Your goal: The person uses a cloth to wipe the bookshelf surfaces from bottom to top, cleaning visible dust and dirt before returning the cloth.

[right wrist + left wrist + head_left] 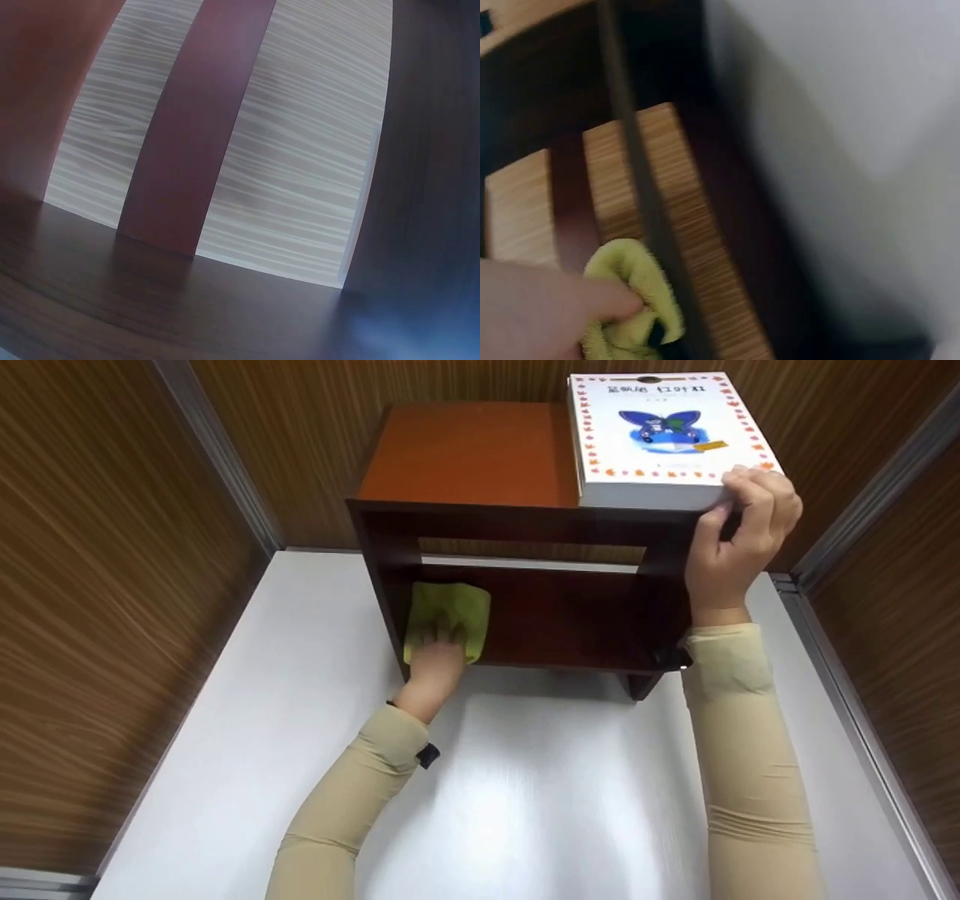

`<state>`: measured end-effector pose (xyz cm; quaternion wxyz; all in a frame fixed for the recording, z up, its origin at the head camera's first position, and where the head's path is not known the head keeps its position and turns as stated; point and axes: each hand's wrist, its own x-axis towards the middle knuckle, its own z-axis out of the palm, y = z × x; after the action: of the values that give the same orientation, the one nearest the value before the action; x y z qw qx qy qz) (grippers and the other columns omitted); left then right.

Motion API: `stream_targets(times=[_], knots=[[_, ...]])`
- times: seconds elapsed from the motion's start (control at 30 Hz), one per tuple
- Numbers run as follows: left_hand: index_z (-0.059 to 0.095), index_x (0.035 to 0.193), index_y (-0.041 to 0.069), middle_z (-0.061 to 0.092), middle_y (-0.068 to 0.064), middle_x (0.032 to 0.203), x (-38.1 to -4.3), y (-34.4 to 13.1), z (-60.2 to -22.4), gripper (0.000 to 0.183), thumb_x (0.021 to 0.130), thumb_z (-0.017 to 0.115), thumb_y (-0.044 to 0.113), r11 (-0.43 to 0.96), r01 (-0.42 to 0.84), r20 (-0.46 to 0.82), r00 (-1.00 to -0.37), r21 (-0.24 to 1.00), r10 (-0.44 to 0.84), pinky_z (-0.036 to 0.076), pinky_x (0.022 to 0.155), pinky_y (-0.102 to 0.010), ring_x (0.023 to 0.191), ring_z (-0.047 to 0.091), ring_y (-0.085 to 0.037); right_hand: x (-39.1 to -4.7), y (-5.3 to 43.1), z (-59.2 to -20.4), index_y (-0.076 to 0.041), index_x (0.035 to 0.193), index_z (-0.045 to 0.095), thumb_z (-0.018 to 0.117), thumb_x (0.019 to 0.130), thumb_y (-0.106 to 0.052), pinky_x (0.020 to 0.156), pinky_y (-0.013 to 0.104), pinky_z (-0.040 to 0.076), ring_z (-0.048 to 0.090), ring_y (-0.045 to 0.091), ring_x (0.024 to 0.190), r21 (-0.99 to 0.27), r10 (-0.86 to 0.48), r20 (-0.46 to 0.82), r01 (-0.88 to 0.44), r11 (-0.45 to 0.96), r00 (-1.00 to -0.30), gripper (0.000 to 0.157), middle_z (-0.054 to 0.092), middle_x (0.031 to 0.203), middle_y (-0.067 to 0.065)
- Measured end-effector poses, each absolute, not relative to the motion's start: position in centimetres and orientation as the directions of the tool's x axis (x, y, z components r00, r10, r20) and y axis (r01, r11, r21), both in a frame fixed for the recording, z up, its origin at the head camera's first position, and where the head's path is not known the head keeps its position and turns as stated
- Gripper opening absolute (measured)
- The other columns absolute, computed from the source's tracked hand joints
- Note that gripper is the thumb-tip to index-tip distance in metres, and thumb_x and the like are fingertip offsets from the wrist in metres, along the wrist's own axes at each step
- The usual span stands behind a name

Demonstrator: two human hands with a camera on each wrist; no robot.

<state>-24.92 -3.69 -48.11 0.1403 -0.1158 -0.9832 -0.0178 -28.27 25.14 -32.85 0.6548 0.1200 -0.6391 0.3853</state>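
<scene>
A yellow-green cloth [466,606] lies at the left end of the lower board inside a dark red-brown wooden shelf [465,450]. My left hand [438,661] holds it there, fingers spread over it. In the left wrist view the thumb of that hand [547,307] presses into the bunched cloth [634,262], beside a dark panel. On the right half of the shelf's top lies a thick white book [660,457] with a butterfly on its cover. My right hand [746,536] grips its front right corner, fingers bent over the cover. The right wrist view does not show this hand.
The shelf stands on a white table [510,795] near its back edge. Wood-grain panels [97,585] rise at the left, back and right, with metal strips at the corners. Through the shelf's open back, light panelling [292,165] shows in the right wrist view.
</scene>
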Motion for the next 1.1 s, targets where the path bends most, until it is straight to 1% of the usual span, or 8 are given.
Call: stream_targets(times=[0.13, 0.23, 0.3, 0.43, 0.53, 0.73, 0.93, 1.1], knots=[[0.041, 0.142, 0.013, 0.027, -0.026, 0.145, -25.6, -3.8, -48.5, 0.061, 0.091, 0.052, 0.047, 0.969, 0.213, 0.075, -0.976, 0.128, 0.205, 0.024, 0.102, -0.058, 0.129, 0.027, -0.049, -28.3, 25.2, -32.9, -0.001, 0.085, 0.064, 0.049, 0.079, -0.015, 0.098, 0.033, 0.03, 0.05, 0.018, 0.1, -0.342, 0.351, 0.928, -0.659, 0.67, -0.126, 0.022, 0.06, 0.097, -0.001], [0.026, 0.149, 0.023, 0.009, -0.024, 0.152, -25.7, -4.1, -48.9, 0.071, 0.091, 0.039, 0.061, 0.958, 0.192, -0.069, -0.975, 0.213, 0.211, 0.01, 0.105, -0.062, 0.134, 0.01, -0.05, -28.2, 25.1, -33.1, -0.001, 0.085, 0.064, 0.048, 0.079, -0.015, 0.098, 0.034, 0.03, 0.051, 0.018, 0.1, -0.346, 0.347, 0.928, -0.657, 0.67, -0.134, 0.022, 0.06, 0.097, -0.001], [0.019, 0.15, 0.029, 0.001, -0.021, 0.153, -25.9, -4.2, -49.1, 0.073, 0.089, 0.033, 0.067, 0.953, 0.177, -0.155, -0.963, 0.246, 0.219, 0.004, 0.104, -0.064, 0.135, 0.004, -0.049, -28.1, 25.1, -33.2, 0.0, 0.085, 0.064, 0.049, 0.079, -0.015, 0.098, 0.034, 0.03, 0.051, 0.018, 0.1, -0.349, 0.348, 0.927, -0.655, 0.671, -0.138, 0.022, 0.06, 0.097, -0.001], [0.01, 0.149, 0.035, -0.006, -0.016, 0.154, -27.3, -4.0, -49.0, 0.073, 0.088, 0.026, 0.071, 0.943, 0.136, -0.227, -0.951, 0.305, 0.21, 0.005, 0.103, -0.065, 0.136, 0.002, -0.045, -27.9, 25.2, -33.0, -0.002, 0.085, 0.064, 0.049, 0.079, -0.016, 0.098, 0.034, 0.03, 0.051, 0.018, 0.101, -0.355, 0.351, 0.925, -0.655, 0.667, -0.144, 0.022, 0.06, 0.097, 0.0], [0.008, 0.149, 0.036, -0.009, -0.014, 0.154, -29.1, -3.9, -48.9, 0.072, 0.088, 0.024, 0.071, 0.944, 0.11, -0.231, -0.955, 0.313, 0.187, 0.01, 0.101, -0.068, 0.138, -0.003, -0.04, -27.9, 25.2, -32.7, -0.002, 0.086, 0.065, 0.049, 0.079, -0.016, 0.099, 0.033, 0.03, 0.05, 0.017, 0.102, -0.36, 0.348, 0.925, -0.654, 0.665, -0.155, 0.022, 0.059, 0.098, -0.001], [0.01, 0.15, 0.032, -0.003, -0.011, 0.155, -33.0, -3.9, -48.9, 0.069, 0.091, 0.018, 0.067, 0.962, 0.118, -0.208, -0.963, 0.244, 0.171, -0.002, 0.106, -0.059, 0.14, -0.01, -0.031, -27.7, 25.1, -32.6, -0.002, 0.087, 0.065, 0.048, 0.078, -0.017, 0.1, 0.034, 0.03, 0.05, 0.017, 0.103, -0.361, 0.336, 0.926, -0.656, 0.663, -0.17, 0.023, 0.059, 0.099, -0.001], [0.016, 0.15, 0.026, 0.009, -0.007, 0.155, -35.6, -3.7, -49.0, 0.065, 0.095, 0.013, 0.06, 0.971, 0.189, -0.161, -0.964, 0.146, 0.212, 0.0, 0.108, -0.056, 0.14, -0.003, -0.033, -27.6, 25.1, -32.7, -0.002, 0.086, 0.065, 0.049, 0.078, -0.016, 0.1, 0.034, 0.029, 0.05, 0.017, 0.103, -0.358, 0.336, 0.927, -0.656, 0.664, -0.165, 0.023, 0.059, 0.098, -0.002], [0.028, 0.145, 0.027, 0.018, -0.014, 0.15, -36.3, -3.4, -49.5, 0.059, 0.096, 0.018, 0.058, 0.977, 0.205, -0.083, -0.974, 0.066, 0.21, 0.008, 0.107, -0.058, 0.138, 0.01, -0.034, -27.8, 25.4, -32.8, -0.003, 0.087, 0.065, 0.049, 0.078, -0.016, 0.1, 0.033, 0.029, 0.049, 0.016, 0.104, -0.36, 0.334, 0.927, -0.648, 0.671, -0.17, 0.023, 0.059, 0.099, -0.003]])
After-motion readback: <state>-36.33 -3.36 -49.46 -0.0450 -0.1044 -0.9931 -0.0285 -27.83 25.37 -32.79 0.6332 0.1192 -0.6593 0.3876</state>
